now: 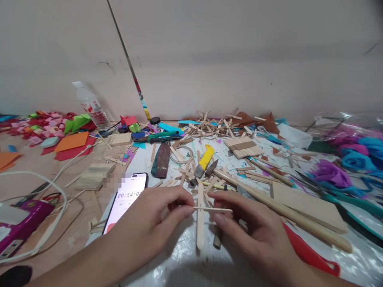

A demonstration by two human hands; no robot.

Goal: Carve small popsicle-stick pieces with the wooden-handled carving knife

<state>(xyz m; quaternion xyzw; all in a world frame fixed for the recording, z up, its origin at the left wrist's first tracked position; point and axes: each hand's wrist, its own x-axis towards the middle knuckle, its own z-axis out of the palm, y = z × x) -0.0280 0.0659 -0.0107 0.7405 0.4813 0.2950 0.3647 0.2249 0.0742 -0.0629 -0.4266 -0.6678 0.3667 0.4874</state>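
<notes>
Two wooden craft sticks form a cross in front of me: an upright craft stick [200, 233] and a thin crosswise craft stick [206, 209] seen nearly edge-on. My left hand [155, 213] pinches the crosswise stick's left end between thumb and fingers. On the other side, my right hand [253, 227] closes its thumb and fingers around the right part of that stick, whose tip shows past the thumb. Just beyond the hands lie a yellow-handled utility knife [206, 159] and loose stick pieces. A phone [127, 199] showing a timer lies partly behind my left hand.
A hot glue stick-like dowel [287, 211], a wood block [308, 203] and green-handled scissors [344, 203] lie right. Far back are a stick pile [209, 126] and a leaning bottle [91, 105]. A purple power strip [30, 223] with white cable sits left.
</notes>
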